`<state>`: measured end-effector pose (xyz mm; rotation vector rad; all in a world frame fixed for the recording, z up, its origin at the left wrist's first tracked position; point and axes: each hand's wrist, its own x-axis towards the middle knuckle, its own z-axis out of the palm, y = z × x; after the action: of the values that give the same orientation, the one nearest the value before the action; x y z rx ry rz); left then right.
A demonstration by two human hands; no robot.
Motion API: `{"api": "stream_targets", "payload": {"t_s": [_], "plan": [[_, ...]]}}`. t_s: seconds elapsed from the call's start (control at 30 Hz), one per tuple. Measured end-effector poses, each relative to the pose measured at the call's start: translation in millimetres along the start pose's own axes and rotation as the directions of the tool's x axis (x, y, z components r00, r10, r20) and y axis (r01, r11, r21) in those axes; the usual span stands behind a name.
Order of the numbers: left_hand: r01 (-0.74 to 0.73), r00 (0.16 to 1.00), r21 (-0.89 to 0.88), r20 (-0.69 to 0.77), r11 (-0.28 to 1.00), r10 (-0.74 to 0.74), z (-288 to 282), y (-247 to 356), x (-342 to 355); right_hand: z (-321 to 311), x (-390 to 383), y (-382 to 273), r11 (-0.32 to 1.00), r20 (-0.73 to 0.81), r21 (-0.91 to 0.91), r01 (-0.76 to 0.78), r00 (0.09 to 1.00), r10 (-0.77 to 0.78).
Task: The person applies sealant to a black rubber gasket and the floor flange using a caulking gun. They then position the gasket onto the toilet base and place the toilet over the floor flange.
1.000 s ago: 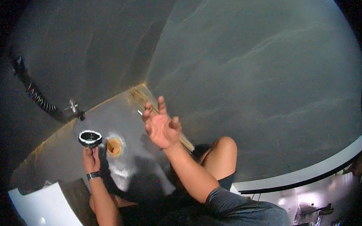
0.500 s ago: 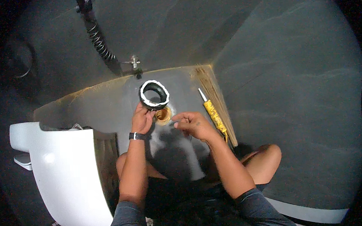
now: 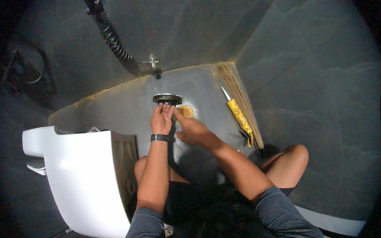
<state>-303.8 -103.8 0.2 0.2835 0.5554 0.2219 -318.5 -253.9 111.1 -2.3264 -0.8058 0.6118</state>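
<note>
One left hand [image 3: 161, 119], one right hand [image 3: 194, 130]: two hands. One ring [image 3: 167, 99], one drain [image 3: 185, 112], one sealant tube [image 3: 239, 114], one broom [image 3: 239, 97], one toilet [image 3: 82, 179], one valve [image 3: 153, 61], one hose [image 3: 116, 44], one watch [image 3: 159, 137]. Sleeves [image 3: 144, 227], two.

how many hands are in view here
2: the left hand holds the black ring; the right hand is close beside it, partly covering the floor pipe from view.
</note>
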Motion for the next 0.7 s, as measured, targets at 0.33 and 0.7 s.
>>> {"api": "stream_targets", "payload": {"t_s": [0.33,0.7], "plan": [[-0.015,1.0,0.091,-0.006,0.996,0.016,-26,-18,18,14,11,6,0.999,0.013,0.033,-0.013,1.0,0.013],[0.026,0.988,0.021,-0.15,0.999,-0.022,-11,-13,8,19,-4,19,0.988,-0.013,0.156,0.001,1.0,0.001]]}}
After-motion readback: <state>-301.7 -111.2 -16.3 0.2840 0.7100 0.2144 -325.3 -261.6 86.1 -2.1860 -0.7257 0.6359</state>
